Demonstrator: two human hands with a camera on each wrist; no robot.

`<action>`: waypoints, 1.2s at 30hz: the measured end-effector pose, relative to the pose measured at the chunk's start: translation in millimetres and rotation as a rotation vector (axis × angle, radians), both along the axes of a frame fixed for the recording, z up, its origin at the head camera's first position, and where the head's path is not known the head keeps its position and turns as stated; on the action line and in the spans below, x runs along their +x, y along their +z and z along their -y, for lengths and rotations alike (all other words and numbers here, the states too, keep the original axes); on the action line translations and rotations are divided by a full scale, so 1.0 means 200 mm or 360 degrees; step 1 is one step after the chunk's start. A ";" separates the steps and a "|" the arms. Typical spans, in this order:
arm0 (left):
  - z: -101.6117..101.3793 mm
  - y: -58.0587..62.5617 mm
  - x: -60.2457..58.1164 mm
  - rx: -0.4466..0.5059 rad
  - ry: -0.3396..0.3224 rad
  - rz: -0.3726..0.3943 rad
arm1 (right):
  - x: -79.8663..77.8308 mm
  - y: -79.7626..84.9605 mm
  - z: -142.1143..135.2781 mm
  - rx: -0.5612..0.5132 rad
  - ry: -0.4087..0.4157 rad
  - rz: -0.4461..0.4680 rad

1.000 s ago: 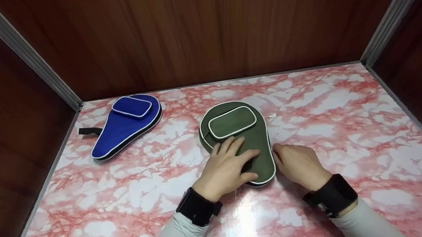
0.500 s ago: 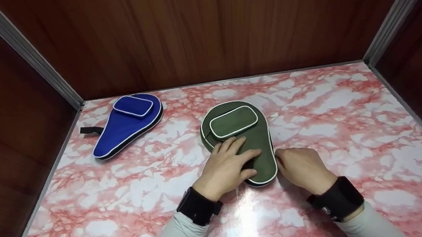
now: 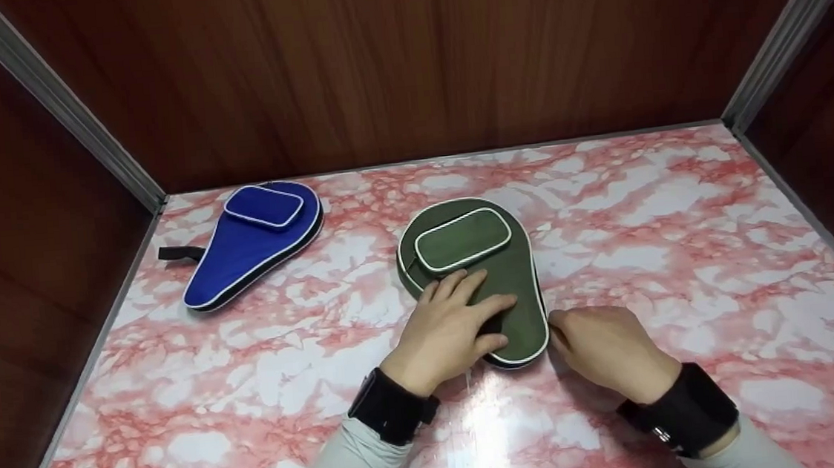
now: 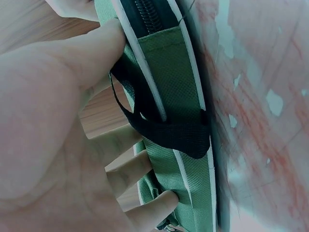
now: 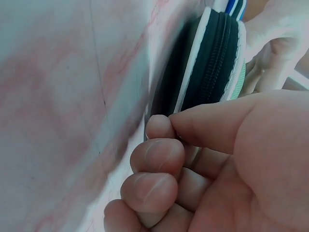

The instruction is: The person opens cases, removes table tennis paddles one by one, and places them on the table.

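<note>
A green paddle-shaped table tennis bat case (image 3: 521, 278) with white piping lies on the table, its round end away from me. My left hand (image 3: 440, 332) rests on its narrower part, fingers spread over the fabric. In the left wrist view a black strap (image 4: 169, 135) loops from the case's side wall. At the right edge, my right hand (image 3: 608, 345) curls its fingers, thumb and forefinger pinched together at the side zipper (image 5: 217, 63). The zipper pull itself is hidden by those fingertips. Along the visible stretch of side wall, the zipper teeth look joined.
A blue case (image 3: 240, 255) of the same shape, with a small pocket and black strap, lies at the back left. Dark wood-look panels (image 3: 433, 61) enclose the back and sides of the pink-and-white marbled table (image 3: 687, 257).
My right hand has slid toward me along the case's right edge, still pinching. The left hand stays in place on the case.
</note>
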State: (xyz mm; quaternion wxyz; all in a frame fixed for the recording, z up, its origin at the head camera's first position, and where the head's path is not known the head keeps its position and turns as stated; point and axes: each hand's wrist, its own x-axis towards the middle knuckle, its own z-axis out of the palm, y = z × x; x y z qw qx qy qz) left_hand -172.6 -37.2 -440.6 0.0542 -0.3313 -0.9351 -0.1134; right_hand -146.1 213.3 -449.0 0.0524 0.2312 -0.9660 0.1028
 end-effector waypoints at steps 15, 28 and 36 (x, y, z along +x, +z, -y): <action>0.00 -0.01 0.01 0.0000 0.0011 0.0001 | 0.08 0.00 0.00 0.0033 -0.0007 0.0071; -0.08 -0.04 0.04 -0.0135 0.0187 -0.0368 | 0.03 0.02 -0.03 0.0024 -0.0073 0.0061; -0.06 -0.02 0.01 -0.0157 0.0155 -0.0368 | -0.09 0.02 -0.06 -0.0022 -0.0193 0.0050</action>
